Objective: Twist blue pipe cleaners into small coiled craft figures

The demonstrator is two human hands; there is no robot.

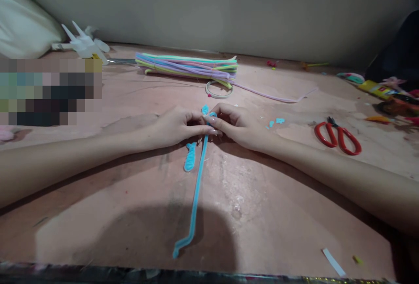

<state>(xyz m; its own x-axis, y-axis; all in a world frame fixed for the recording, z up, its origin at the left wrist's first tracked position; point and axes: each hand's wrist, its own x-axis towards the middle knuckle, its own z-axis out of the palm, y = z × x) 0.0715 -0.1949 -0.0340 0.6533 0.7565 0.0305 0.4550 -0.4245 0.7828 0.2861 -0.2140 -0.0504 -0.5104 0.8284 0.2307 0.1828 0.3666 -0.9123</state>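
Observation:
Both of my hands meet at the middle of the pink table (pixel 131 214), pinching the top end of a long light-blue pipe cleaner (pixel 195 196). My left hand (pixel 176 126) grips it from the left, my right hand (pixel 238 124) from the right, fingertips touching. A small blue loop sticks up between the fingers. The stem runs toward me and bends at its near end. A short folded blue piece (pixel 190 158) lies just left of the stem, under my left hand.
A bundle of pastel pipe cleaners (pixel 190 66) lies at the back, with a clear tape ring (pixel 218 89) before it. Red-handled scissors (pixel 338 135) rest at right. Blue scraps (pixel 276 121), a white bag (pixel 22 26), a white plastic object (pixel 83 43) and craft clutter (pixel 389 91) surround.

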